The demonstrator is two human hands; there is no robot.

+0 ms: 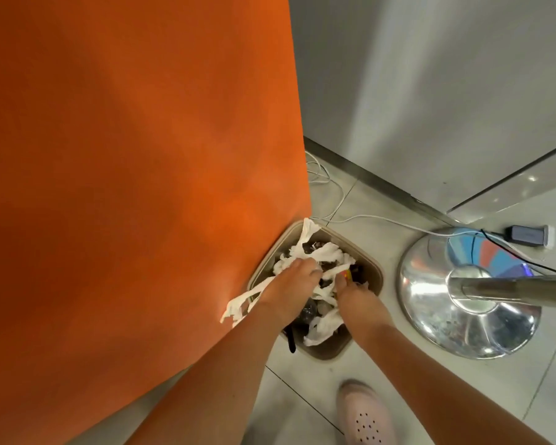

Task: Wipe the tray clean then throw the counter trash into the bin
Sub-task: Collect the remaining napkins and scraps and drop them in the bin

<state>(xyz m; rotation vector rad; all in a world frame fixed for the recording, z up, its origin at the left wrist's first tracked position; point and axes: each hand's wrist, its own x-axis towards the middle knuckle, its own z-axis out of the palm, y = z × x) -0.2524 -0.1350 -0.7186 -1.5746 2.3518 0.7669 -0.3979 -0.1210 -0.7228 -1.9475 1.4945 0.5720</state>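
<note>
- My left hand (291,281): fingers curled into the tissues (321,252), seemingly gripping them.
- My right hand (355,295): fingertips hidden, grip not discernible.
- Tissues: in the bin (377,277), one strip over its rim.
- Tray: not visible. Binning nearly done, I judge.

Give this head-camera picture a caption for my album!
Left hand grips white tissues in the floor bin; right hand reaches in too.

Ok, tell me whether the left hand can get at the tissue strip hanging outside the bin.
Probably yes: the left hand sits over the bin, and the strip trails off the rim right beside its wrist, nothing covering it.
</note>
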